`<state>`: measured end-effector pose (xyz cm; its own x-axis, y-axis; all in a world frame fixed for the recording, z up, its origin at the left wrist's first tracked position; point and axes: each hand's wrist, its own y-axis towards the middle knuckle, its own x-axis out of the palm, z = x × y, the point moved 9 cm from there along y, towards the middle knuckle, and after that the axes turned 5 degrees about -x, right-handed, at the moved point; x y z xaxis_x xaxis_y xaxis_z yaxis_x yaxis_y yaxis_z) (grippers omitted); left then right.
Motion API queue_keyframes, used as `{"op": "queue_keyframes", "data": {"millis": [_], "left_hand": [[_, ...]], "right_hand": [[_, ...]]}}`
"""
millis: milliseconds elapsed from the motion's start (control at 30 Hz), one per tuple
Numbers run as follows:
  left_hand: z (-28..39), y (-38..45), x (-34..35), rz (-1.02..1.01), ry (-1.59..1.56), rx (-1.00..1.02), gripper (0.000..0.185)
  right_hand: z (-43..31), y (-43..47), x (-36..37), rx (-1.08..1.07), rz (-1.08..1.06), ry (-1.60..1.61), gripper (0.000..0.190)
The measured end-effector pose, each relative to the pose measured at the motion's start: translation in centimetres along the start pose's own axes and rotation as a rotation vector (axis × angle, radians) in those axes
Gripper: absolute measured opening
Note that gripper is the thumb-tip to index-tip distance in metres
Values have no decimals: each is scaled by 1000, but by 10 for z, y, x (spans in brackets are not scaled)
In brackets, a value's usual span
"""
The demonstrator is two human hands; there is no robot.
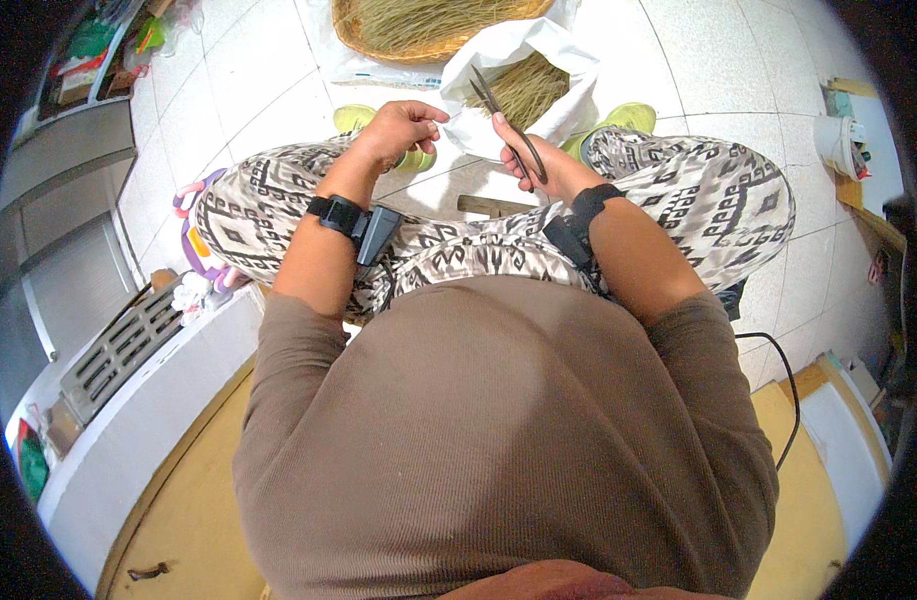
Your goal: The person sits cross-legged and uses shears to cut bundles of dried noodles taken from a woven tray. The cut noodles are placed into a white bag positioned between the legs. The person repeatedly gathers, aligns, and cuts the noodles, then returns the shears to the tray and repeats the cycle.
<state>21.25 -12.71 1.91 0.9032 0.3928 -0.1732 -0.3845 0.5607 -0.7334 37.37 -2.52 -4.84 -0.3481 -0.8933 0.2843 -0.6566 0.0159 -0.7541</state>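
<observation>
My right hand (544,165) grips a pair of dark metal scissors (485,91), thumb along them and the blades pointing up and left. The blades are slightly apart, in front of a white plastic sack (469,131). Inside the sack's wide mouth lies a bundle of thin, dry yellow-green stalks (529,90). Just left of the sack, my left hand (400,135) has its fingers bent and thumb close to the index finger. A faint thin strand may be at its fingertips, but it is too fine to make out.
Beyond the sack, a woven basket (428,54) of similar stalks rests on plastic sheeting (383,75). My yellow-green shoes (627,118) flank the sack on the tiled floor (713,67). A white bucket (837,146) stands at right; a purple toy-like object (195,240) is by my left knee.
</observation>
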Motion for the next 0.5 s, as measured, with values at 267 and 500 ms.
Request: {"op": "queue_keyframes", "data": {"millis": [267,500], "left_hand": [[-8,8,9,-13,72,-26,22],[-9,4,5,20,85,-48,23]], "right_hand": [[3,12,-12,-14,79,-113,77],[-4,17,-20,-80,138,-382,83]]}}
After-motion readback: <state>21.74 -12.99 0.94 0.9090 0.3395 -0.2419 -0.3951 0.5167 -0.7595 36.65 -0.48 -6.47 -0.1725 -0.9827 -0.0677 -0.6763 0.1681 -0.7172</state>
